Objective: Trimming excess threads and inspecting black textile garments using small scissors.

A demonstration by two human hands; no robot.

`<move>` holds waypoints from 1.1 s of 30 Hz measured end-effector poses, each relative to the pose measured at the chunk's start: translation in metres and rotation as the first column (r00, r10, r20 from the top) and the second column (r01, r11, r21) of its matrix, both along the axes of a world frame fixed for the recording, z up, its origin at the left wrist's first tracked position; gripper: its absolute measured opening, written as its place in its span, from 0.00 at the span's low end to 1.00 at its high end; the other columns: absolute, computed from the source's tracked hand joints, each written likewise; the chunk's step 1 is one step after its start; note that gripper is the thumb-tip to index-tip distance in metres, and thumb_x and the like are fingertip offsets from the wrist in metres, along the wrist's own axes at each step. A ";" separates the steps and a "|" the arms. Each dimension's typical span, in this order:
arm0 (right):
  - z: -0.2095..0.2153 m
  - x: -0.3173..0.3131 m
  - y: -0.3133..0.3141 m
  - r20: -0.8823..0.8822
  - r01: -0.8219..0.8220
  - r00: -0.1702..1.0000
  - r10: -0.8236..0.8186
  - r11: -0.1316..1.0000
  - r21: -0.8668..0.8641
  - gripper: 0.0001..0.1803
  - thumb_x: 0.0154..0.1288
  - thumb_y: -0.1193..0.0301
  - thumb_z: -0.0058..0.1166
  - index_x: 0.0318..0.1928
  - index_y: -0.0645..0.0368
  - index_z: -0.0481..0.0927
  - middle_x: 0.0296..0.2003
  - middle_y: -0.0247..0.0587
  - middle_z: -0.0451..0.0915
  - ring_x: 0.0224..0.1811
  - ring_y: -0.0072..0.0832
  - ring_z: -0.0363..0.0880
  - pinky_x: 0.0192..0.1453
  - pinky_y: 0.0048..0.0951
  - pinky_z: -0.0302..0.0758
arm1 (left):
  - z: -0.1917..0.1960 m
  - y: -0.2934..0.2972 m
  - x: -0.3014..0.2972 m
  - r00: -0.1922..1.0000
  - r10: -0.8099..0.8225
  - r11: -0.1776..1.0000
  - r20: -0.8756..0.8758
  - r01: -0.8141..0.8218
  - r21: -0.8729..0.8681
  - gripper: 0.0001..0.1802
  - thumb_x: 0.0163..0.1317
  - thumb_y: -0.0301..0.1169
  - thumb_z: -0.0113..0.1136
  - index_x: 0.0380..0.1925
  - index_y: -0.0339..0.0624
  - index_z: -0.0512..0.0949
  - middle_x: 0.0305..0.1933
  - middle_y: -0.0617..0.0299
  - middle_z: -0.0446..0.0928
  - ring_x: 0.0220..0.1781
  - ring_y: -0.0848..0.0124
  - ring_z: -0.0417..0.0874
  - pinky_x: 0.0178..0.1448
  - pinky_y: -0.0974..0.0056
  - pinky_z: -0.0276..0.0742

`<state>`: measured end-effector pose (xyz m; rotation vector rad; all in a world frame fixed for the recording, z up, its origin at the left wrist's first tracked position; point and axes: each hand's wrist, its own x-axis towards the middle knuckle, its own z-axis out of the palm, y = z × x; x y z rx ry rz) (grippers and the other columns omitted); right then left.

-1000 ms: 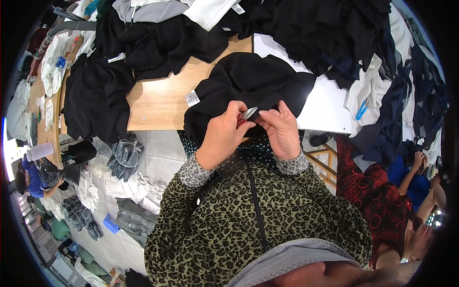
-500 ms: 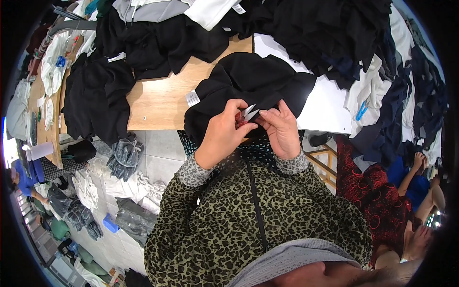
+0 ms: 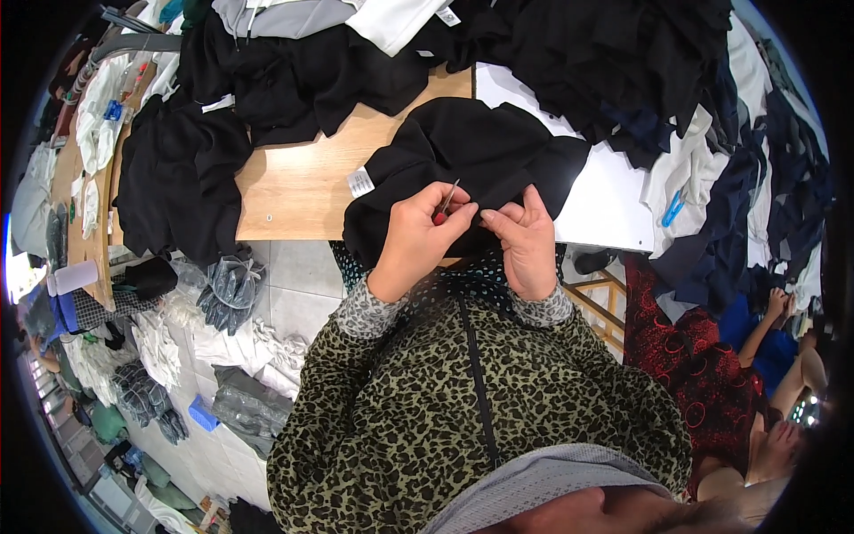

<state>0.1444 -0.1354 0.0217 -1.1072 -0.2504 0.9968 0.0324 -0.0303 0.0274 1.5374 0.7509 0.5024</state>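
Observation:
A black garment (image 3: 471, 138) lies bunched at the table's near edge, its white label (image 3: 360, 182) showing on the left side. My left hand (image 3: 407, 242) is closed round small red-handled thread snips (image 3: 440, 216), whose narrow blades point up and away from me. The thumb and forefinger of that hand also reach to the cloth. Close by on the right, my right hand (image 3: 528, 249) pinches the garment's near edge between thumb and fingers. Whether a thread is between the fingertips is too small to tell.
Black garments (image 3: 614, 62) are heaped along the far side, with another dark pile (image 3: 182, 178) at the left. On white cloth at the right rests a blue tool (image 3: 673, 207). A person in red patterned trousers (image 3: 680, 356) sits close on my right. Bagged items (image 3: 236, 294) lie on the floor.
The snips have turned in my left hand: their blades pointed right toward my right fingertips and now point upward. My left fingers have closed in on the cloth; the right hand has barely moved.

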 end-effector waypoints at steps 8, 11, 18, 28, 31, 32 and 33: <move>-0.001 0.001 -0.001 -0.070 -0.016 0.997 0.016 1.000 0.001 0.27 0.58 0.85 0.52 0.56 0.65 0.58 0.28 0.32 0.75 0.32 0.19 0.76 0.43 0.22 0.74 | 0.000 0.004 0.001 0.999 -0.034 0.976 0.027 0.039 -0.215 0.07 0.56 0.25 0.62 0.32 0.32 0.78 0.26 0.69 0.76 0.27 0.85 0.70 0.32 0.77 0.68; -0.001 0.002 -0.001 -0.181 -0.005 0.983 0.007 1.000 0.010 0.26 0.58 0.83 0.54 0.56 0.64 0.61 0.30 0.34 0.78 0.35 0.19 0.77 0.46 0.23 0.74 | -0.006 0.005 0.001 0.997 -0.070 0.979 0.031 0.074 -0.191 0.07 0.58 0.25 0.60 0.35 0.34 0.78 0.26 0.73 0.73 0.23 0.87 0.67 0.25 0.80 0.63; -0.011 0.006 -0.006 -0.321 -0.038 0.946 0.047 0.999 0.034 0.23 0.59 0.81 0.54 0.54 0.60 0.64 0.36 0.34 0.79 0.40 0.23 0.77 0.50 0.29 0.73 | -0.007 0.005 0.001 0.996 -0.064 0.968 0.056 0.076 -0.241 0.07 0.57 0.24 0.59 0.35 0.32 0.78 0.27 0.71 0.74 0.25 0.87 0.67 0.29 0.79 0.64; -0.005 0.007 -0.003 -0.380 -0.025 0.925 0.012 0.999 -0.030 0.20 0.59 0.80 0.53 0.52 0.58 0.66 0.35 0.33 0.79 0.39 0.24 0.78 0.49 0.30 0.74 | -0.005 0.004 -0.009 0.999 0.016 0.994 0.027 -0.019 0.108 0.08 0.56 0.23 0.61 0.37 0.34 0.78 0.26 0.67 0.73 0.26 0.81 0.69 0.31 0.75 0.67; -0.005 0.004 -0.003 -0.290 -0.028 0.956 0.031 0.999 0.015 0.20 0.60 0.81 0.53 0.52 0.59 0.65 0.34 0.33 0.78 0.38 0.23 0.78 0.48 0.29 0.75 | 0.002 -0.003 0.000 0.993 -0.015 0.960 0.113 -0.018 0.281 0.07 0.56 0.23 0.61 0.34 0.33 0.78 0.26 0.63 0.74 0.27 0.77 0.73 0.32 0.73 0.69; -0.008 0.004 -0.004 -0.290 -0.029 0.957 0.032 0.999 0.015 0.20 0.60 0.81 0.53 0.52 0.59 0.65 0.34 0.33 0.78 0.38 0.23 0.78 0.48 0.29 0.75 | 0.001 -0.003 0.003 0.993 -0.014 0.960 0.114 -0.019 0.281 0.07 0.56 0.23 0.61 0.34 0.33 0.78 0.26 0.63 0.74 0.27 0.77 0.73 0.32 0.73 0.69; -0.012 0.004 -0.004 -0.254 -0.034 0.966 0.044 0.998 0.044 0.21 0.60 0.81 0.52 0.53 0.59 0.65 0.34 0.33 0.78 0.38 0.23 0.78 0.48 0.29 0.75 | -0.003 -0.002 0.006 0.998 0.008 0.977 0.061 -0.020 0.213 0.06 0.57 0.24 0.60 0.33 0.32 0.77 0.25 0.62 0.74 0.26 0.77 0.73 0.31 0.72 0.69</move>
